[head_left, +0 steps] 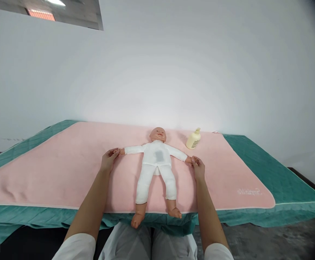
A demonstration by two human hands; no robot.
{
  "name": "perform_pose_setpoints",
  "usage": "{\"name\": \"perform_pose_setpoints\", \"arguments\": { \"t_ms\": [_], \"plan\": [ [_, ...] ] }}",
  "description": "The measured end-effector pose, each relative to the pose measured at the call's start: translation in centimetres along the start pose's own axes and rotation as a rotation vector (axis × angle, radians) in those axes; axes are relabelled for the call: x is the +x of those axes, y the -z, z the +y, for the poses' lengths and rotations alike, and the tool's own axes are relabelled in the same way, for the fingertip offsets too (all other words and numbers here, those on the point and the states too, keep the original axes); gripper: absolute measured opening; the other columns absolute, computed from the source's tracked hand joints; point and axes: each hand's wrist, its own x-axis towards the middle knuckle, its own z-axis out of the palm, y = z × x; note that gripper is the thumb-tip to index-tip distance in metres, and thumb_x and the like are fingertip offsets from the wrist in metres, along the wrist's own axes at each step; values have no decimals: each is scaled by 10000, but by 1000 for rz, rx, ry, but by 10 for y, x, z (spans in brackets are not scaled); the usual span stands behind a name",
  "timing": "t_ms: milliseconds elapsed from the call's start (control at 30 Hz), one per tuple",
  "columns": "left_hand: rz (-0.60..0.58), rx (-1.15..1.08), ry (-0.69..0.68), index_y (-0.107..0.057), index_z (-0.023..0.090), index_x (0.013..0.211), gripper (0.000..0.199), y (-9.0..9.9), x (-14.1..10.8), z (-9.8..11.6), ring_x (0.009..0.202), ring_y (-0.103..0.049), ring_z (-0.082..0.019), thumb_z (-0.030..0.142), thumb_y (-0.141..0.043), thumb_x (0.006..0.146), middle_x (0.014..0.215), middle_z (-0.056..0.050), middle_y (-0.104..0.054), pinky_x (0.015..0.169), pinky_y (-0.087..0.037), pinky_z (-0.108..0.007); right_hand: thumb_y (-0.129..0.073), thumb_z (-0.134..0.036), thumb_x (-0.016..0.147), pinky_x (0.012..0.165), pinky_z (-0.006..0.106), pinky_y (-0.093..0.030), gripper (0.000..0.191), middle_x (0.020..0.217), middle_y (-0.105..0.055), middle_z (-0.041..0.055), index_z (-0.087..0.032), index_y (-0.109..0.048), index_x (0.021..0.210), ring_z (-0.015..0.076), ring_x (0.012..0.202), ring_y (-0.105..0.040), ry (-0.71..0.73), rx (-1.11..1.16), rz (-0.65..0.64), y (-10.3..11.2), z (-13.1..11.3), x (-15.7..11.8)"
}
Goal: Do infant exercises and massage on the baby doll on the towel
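A baby doll (156,155) with a white cloth body lies on its back on a pink mat (228,180). Its head points to the wall and its bare feet hang over the near edge. Both doll arms are stretched out sideways. My left hand (109,159) is closed on the doll's hand at the left, and my right hand (199,167) is closed on the doll's hand at the right. A grey patch shows on the doll's chest. Beyond my right hand stands a pale yellow pump bottle (193,139), tilted a little in view.
Under the mat is a green cover (268,169) over a table or bed, set against a white wall (157,65). A dark-framed opening or mirror (73,12) sits high at the left. My legs (152,243) are at the near edge.
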Motion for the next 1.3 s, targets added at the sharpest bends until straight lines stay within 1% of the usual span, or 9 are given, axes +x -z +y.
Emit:
{"name": "perform_pose_setpoints", "arguments": {
  "t_ms": [267,467,600,733,833,1000,1067,1167,1300],
  "plan": [
    [-5,50,-25,-722,136,926,580,-2,-4,4,907,-681,-240,371,-933,439,943,-94,-727,957,-530,-450,-801,-432,632,699,308,-564,433,1010,-716,89,-165,-693,956,211,894,-675,5,11,15,-2,-4,-2],
    [16,69,-9,-722,131,875,515,-4,-8,8,876,-672,-212,372,-920,465,934,-94,-723,942,-533,-414,-792,-455,634,545,268,-522,430,907,-709,71,-156,-678,921,160,690,-648,-9,0,24,-3,-5,-3],
    [26,70,13,-722,131,847,483,-4,-7,8,836,-662,-206,402,-905,491,898,-92,-716,902,-546,-419,-775,-485,652,518,266,-506,431,910,-709,73,-153,-682,910,146,636,-626,-20,-13,32,-2,-5,-2],
    [33,63,16,-725,139,848,469,-3,-5,5,834,-655,-204,479,-858,554,885,-87,-708,890,-546,-416,-744,-521,677,541,274,-512,448,908,-712,81,-147,-695,919,164,679,-635,-23,-18,37,-2,-4,-1],
    [39,59,14,-728,141,880,496,-3,-4,4,849,-657,-210,500,-850,561,901,-90,-709,915,-537,-430,-727,-545,683,584,295,-531,474,937,-716,93,-146,-699,937,194,753,-652,-20,-15,38,-2,-3,0],
    [17,48,13,-728,141,925,550,-1,-3,3,861,-664,-214,510,-862,539,927,-91,-713,944,-528,-447,-757,-499,666,803,352,-550,465,1053,-717,109,-160,-704,979,240,968,-656,-4,-25,45,-1,-1,1],
    [5,47,14,-726,138,932,562,-1,-3,4,855,-666,-209,501,-870,527,926,-89,-711,939,-533,-435,-770,-477,662,866,375,-538,460,1068,-718,111,-162,-705,991,247,1004,-654,1,-28,38,0,-1,0],
    [0,55,15,-723,137,949,567,0,-4,4,846,-670,-200,469,-883,518,925,-87,-708,922,-543,-413,-776,-469,662,876,399,-538,469,1062,-721,112,-160,-702,1005,250,992,-663,4,-23,24,0,-1,-1],
    [5,74,11,-721,136,958,561,-2,-6,7,844,-678,-204,430,-894,511,928,-92,-709,882,-561,-395,-793,-442,644,859,392,-549,447,1040,-722,109,-161,-701,979,239,970,-670,9,-13,25,-1,-3,-1]
  ]
}}
